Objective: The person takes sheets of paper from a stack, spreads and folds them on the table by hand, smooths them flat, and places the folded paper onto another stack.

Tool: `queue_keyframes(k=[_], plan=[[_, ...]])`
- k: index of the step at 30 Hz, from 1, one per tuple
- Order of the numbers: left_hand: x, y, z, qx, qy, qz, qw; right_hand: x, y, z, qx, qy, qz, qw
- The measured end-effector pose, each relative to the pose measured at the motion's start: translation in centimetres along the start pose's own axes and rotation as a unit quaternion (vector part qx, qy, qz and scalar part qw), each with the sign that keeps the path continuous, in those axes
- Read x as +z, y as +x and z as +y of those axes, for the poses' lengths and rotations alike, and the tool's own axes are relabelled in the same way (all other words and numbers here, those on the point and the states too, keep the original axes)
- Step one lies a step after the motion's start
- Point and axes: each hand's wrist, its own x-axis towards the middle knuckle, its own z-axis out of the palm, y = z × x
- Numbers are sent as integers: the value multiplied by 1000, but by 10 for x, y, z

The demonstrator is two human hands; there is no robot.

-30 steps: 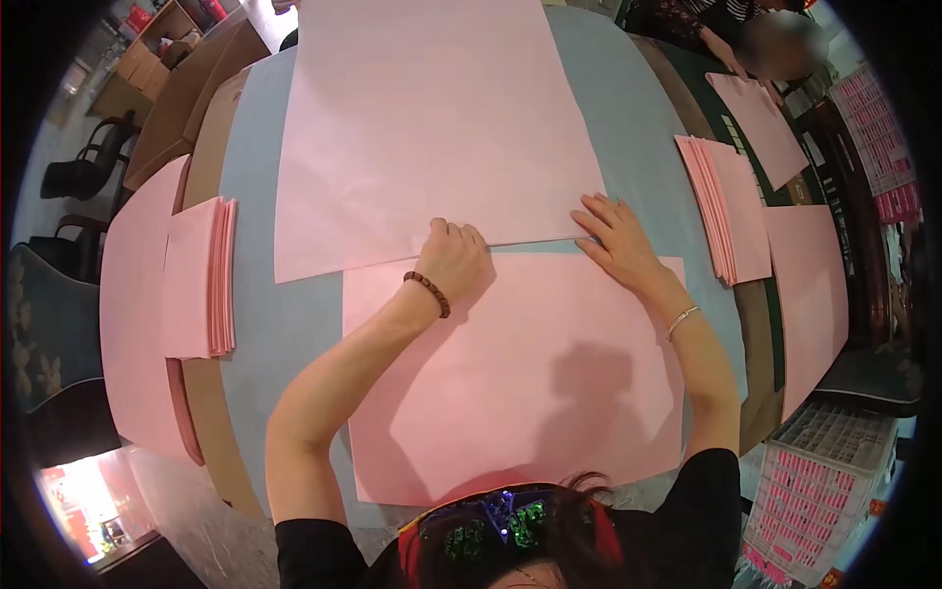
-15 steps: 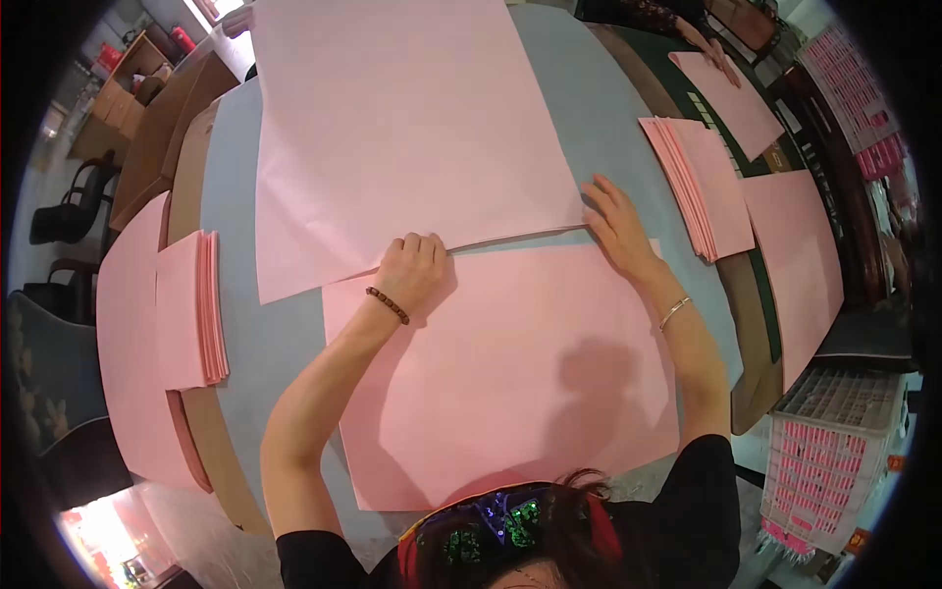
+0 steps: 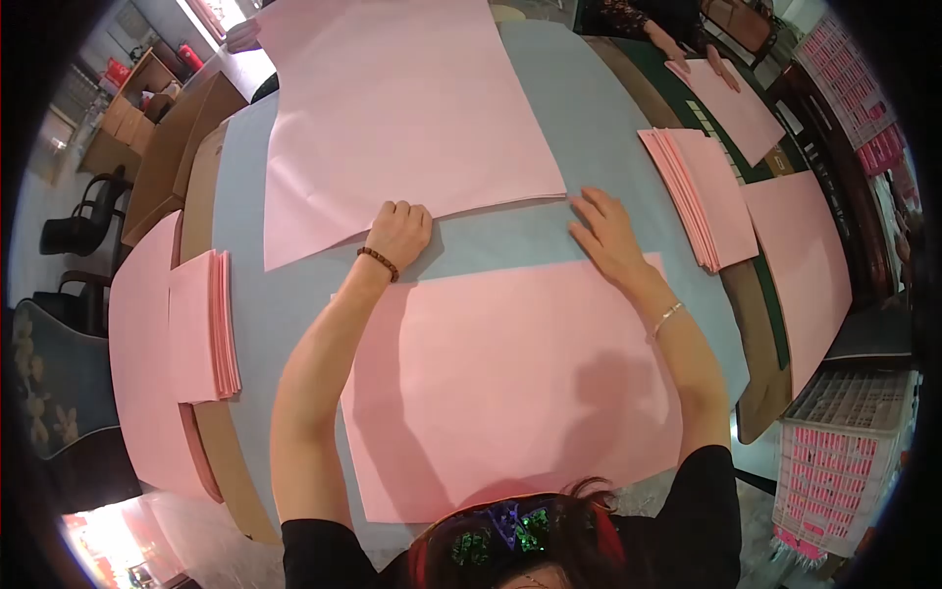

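A large pink sheet (image 3: 392,118), with a layered near edge, covers the far part of the blue-grey tabletop (image 3: 491,236). My left hand (image 3: 400,228), wearing a beaded bracelet, has its fingers curled over that near edge. Just off the sheet's right corner is my right hand (image 3: 605,236), its fingers apart and holding nothing. A second pink sheet (image 3: 510,373) lies flat nearer to me, under my forearms. A strip of tabletop shows between the two sheets.
Folded pink stacks lie on the left (image 3: 204,329) and on the right (image 3: 702,196), with more pink sheets beside them. At the far right a person's hands (image 3: 724,71) rest on a folded pink sheet (image 3: 736,108). A white crate (image 3: 839,471) stands lower right.
The far sheet has shifted away from me with my left hand, uncovering a strip of tabletop. My right hand has come slightly apart from its corner. The other person's second hand now shows.
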Motion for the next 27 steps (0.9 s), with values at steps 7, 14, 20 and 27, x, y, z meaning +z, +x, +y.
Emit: queue_keyframes(k=[7,14,20,27], plan=[[10,9,0,-50,12,-7,999,29,65,-22,-120,-136,31,983],[-5,-8,7,-208,-158,-33,965,48,58,-10,-83,-128,-70,986],[-38,-71,10,-263,-262,66,926,40,56,-20,-75,-130,-77,986],[-121,-170,54,-254,-338,90,902,-16,-28,-51,-39,-97,-88,991]])
